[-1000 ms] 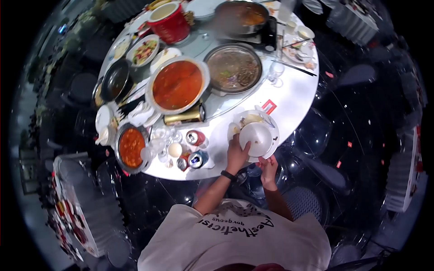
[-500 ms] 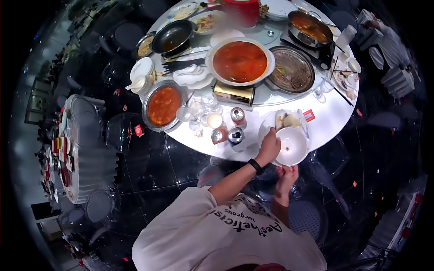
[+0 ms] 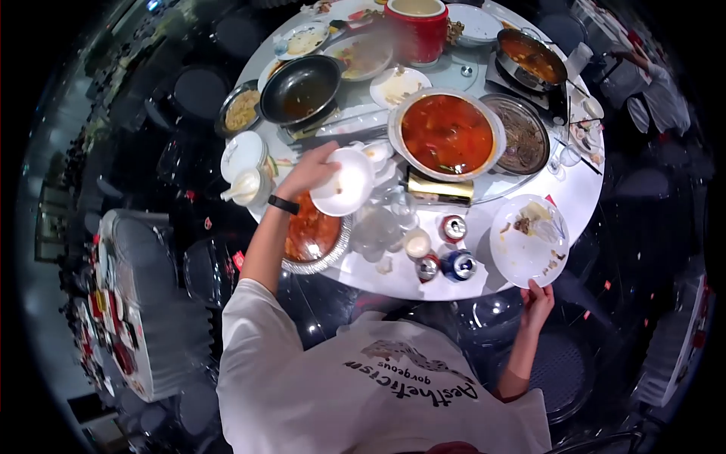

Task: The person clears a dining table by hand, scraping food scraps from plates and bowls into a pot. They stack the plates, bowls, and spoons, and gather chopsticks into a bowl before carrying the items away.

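My left hand [image 3: 308, 170], with a black band on its wrist, grips the rim of a white bowl [image 3: 344, 184] with a small dark spot inside. The bowl is tilted above the foil tray of red food [image 3: 311, 231] and beside stacked small white dishes [image 3: 376, 154]. My right hand [image 3: 538, 300] pinches the near edge of a white plate [image 3: 522, 253] that carries food scraps, at the table's front right. Between the hands stand a blue can [image 3: 459, 265], two red-topped cans [image 3: 453, 228] and clear glasses [image 3: 378, 227].
A large pot of red soup [image 3: 448, 134] stands mid-table on a gold burner. Around it are a black pan [image 3: 301, 89], a red bucket [image 3: 416, 34] and a second soup pot [image 3: 532, 57]. Another person [image 3: 659, 91] is at the far right.
My left hand has carried the bowl from the plate to the left side of the table. My right hand has moved right and now holds the plate's edge. The view has shifted.
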### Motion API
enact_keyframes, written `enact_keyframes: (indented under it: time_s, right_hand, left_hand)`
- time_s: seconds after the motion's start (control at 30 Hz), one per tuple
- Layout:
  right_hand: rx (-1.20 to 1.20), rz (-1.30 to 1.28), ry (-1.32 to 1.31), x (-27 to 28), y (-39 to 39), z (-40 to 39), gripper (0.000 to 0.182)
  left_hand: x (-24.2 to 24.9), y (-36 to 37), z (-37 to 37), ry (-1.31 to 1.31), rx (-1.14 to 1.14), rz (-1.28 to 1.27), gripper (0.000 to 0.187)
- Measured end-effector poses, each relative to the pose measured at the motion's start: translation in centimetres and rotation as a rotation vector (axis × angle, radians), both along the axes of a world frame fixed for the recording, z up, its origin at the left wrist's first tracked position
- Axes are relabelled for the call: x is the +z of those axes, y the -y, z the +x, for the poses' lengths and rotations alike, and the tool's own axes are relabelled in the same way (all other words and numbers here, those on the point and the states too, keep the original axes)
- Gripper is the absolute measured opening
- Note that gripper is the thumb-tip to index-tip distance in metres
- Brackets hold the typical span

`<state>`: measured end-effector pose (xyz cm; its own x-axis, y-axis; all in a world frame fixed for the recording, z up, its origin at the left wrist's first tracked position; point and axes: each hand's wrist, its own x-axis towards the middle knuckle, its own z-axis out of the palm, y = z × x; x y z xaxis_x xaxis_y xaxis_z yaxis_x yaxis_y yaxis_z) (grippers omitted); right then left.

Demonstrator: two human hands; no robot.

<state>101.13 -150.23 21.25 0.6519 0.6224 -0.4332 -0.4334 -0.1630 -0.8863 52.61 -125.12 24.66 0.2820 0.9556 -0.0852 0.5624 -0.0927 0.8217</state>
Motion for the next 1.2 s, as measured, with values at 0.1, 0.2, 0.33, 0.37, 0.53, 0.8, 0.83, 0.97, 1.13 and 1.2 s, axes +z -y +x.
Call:
enact_keyframes:
  time_s: [0.1,0.2,0.33,0.37,0.53,0.8,0.83,0.97,1.13,1.2]
  right_hand:
    - [-0.093,-0.023,-0.014,-0.4,0.1,-3.5,0.023]
    - [-0.155,-0.036,0.02,-0.2,0.4,-6.4,0.023]
    - [-0.249,-0.117,0.075,1.4,1.3,-9.5,0.024]
    - [-0.253,-0.109,0.085,1.6,1.7,-10.0,0.025]
    - [-0.232,-0.089,0.105,2.9,2.4,-12.5,0.028]
    - [-0.141,-0.112,0.097,4.7,0.5,-15.5,0.027]
    - [-0.12,-0.101,0.09,4.8,0.2,-15.8,0.026]
    - [0.013,-0.026,0.09,5.0,-0.3,-16.8,0.029]
    - [0.09,-0.037,0.121,6.2,-1.6,-22.0,0.031]
    - [0.148,-0.038,0.131,4.7,-1.6,-23.6,0.033]
  left_hand:
    - [-3.6,-6.4,-5.4,-0.104,-0.17,-0.172,0.034]
    - [-8.2,-10.4,-7.8,-0.037,-0.246,-0.133,0.031]
    - [-12.2,-13.0,-8.6,-0.058,-0.286,-0.13,0.03]
    - [-13.0,-13.4,-8.8,-0.083,-0.296,-0.111,0.03]
    - [-11.9,-12.6,-7.9,-0.232,-0.22,0.05,0.032]
    - [-8.9,-9.3,-12.1,-0.167,-0.003,0.237,0.031]
    - [-8.6,-8.3,-14.0,-0.169,0.073,0.297,0.031]
    - [-6.0,-5.6,-23.6,-0.254,0.358,0.286,0.032]
    - [-6.4,-3.1,-37.1,0.009,0.609,0.026,0.022]
    - [-7.6,-2.8,-41.2,0.061,0.685,0.022,0.019]
